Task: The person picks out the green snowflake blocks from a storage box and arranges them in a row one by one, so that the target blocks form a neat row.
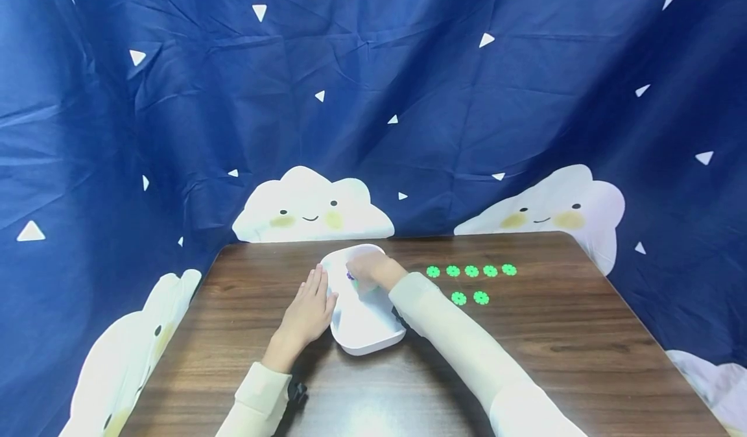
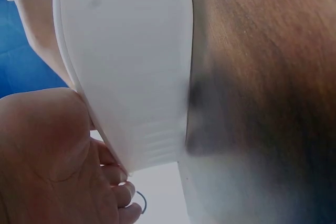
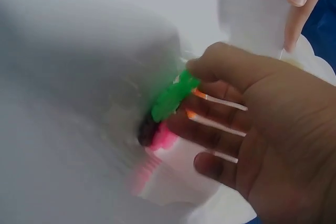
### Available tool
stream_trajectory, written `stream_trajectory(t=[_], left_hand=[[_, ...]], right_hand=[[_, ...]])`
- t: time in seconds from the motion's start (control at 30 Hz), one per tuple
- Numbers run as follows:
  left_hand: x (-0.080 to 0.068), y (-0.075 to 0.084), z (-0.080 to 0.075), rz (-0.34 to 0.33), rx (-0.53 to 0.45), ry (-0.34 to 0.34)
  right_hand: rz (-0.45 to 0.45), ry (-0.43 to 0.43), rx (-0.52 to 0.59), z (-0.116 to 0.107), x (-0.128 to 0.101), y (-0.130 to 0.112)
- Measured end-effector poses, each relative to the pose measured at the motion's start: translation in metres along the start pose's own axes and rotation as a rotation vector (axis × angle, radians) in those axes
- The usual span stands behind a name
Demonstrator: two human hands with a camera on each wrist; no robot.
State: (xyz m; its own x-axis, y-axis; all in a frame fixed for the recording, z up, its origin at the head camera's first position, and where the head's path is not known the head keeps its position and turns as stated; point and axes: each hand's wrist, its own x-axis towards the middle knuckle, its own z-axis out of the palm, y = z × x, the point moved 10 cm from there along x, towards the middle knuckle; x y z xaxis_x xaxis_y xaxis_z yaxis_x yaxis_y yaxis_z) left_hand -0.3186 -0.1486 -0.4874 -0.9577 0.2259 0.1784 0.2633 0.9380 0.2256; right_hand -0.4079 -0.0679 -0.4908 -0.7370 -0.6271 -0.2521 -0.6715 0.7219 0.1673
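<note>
Sitting in front of me is the brown worktop point(image 1: 554, 353), with a blue cloud curtain point(image 1: 175, 113) hanging behind it. On the worktop lies a white tray point(image 1: 364, 333), just in front of my arms. My left hand point(image 1: 306, 314) lies flat beside the tray, with straight fingers pressing against its left rim. It holds nothing.

My right hand point(image 1: 367, 271) reaches into the far end of the tray. Its grip is partly closed, and my fingertips point(image 3: 197, 69) pinch a green flower piece point(image 3: 170, 98). Next to that one, down in the tray, I see a pink piece point(image 3: 161, 135) and a dark one, a bit blurry.

To the right of the tray, seven green flower pieces point(image 1: 471, 271) lie on the worktop in two neat rows, five behind and two in front. I think those ones are done. The front row looks short, so I guess more pieces have to come out of the tray. I cannot tell how many are left in it.
</note>
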Motion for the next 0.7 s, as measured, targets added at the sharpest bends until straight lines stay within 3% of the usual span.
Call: stream_trajectory(t=[0.3, 0.7], left_hand=[[-0.001, 0.0, 0.001, -0.009, 0.001, -0.021], [0.001, 0.001, 0.001, -0.008, -0.004, -0.01]], right_hand=[[-0.035, 0.05, 0.163, -0.015, -0.013, 0.002], [-0.053, 0.2, 0.21, -0.041, -0.065, 0.026]])
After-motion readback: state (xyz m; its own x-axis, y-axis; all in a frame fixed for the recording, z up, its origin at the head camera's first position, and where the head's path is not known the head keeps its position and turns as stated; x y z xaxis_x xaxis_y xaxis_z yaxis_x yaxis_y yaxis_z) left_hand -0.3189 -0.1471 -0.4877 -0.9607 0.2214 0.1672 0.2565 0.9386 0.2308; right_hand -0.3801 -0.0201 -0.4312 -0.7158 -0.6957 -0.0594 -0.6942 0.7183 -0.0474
